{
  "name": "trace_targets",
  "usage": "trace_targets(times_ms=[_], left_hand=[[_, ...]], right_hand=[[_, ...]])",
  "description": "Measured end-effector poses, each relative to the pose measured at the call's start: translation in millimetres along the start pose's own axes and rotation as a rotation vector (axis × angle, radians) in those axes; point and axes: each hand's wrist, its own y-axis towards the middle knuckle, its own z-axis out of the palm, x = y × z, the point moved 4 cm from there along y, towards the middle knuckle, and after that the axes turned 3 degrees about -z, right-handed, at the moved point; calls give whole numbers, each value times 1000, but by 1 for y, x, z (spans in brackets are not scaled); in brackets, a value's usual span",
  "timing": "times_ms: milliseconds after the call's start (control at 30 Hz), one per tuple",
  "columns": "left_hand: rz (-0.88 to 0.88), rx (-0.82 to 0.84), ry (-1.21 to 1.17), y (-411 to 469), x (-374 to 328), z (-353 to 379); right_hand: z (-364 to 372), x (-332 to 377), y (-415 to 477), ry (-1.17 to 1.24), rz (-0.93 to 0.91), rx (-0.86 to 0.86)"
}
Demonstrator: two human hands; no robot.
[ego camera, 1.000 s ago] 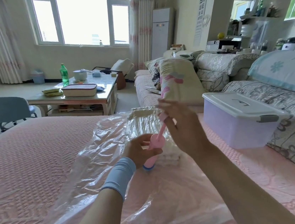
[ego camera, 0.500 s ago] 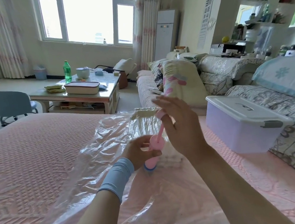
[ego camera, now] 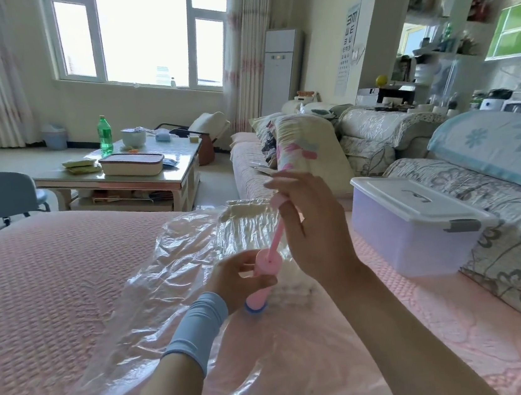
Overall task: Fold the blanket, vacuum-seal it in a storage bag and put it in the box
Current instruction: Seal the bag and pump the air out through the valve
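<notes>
Head view: the vacuum-sealing step is in hand. The left hand grips the barrel of the pink hand pump, seated on the blue valve of the storage bag on the bed. The right hand holds the plunger raised. The blanket lies inside the loose bag. Next comes a straight downstroke, I judge. The lidded box waits nearby.

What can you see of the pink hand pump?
The pink hand pump looks like smooth plastic: a stubby barrel with a blue base ring, a thin rod drawn out, a small top handle. It stands tilted on the clear storage bag. The left hand grips the barrel; the right hand holds the handle.
</notes>
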Motion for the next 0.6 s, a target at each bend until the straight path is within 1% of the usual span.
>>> trace_targets(times_ms=[33, 67, 100, 200, 233, 267, 300, 333, 433, 500, 533, 567, 600], left_hand=[[0, 2, 1, 0, 1, 1], [-3, 1, 2, 1, 1, 3], [-5, -3, 7, 1, 1, 3], [0, -29, 52, -1, -1, 1], [5, -31, 60, -1, -1, 0], [8, -29, 58, -1, -2, 0], [10, -25, 47, -1, -1, -1], [7, -20, 28, -1, -1, -1], [-4, -3, 0, 1, 2, 0], [12, 13, 8, 2, 1, 2], [20, 15, 15, 2, -1, 3], [22, 15, 21, 2, -2, 3], [19, 13, 23, 1, -2, 3]], right_hand=[[-1, -1, 0, -9, 7, -37], [2, -2, -4, -25, 27, -23], [10, -4, -14, -42, 63, 55], [42, -12, -49, -32, 256, 509], [47, -14, -56, -11, 295, 595], [47, -14, -57, -1, 301, 614], [43, -13, -51, -1, 276, 581], [36, -10, -41, 3, 224, 503], [8, 0, -6, 7, 48, 157], [-3, 2, 4, 7, 18, -19], [-4, 1, 4, 1, 30, -52], [0, 0, 0, -12, 52, -31], [8, -1, -8, -23, 84, 49]])
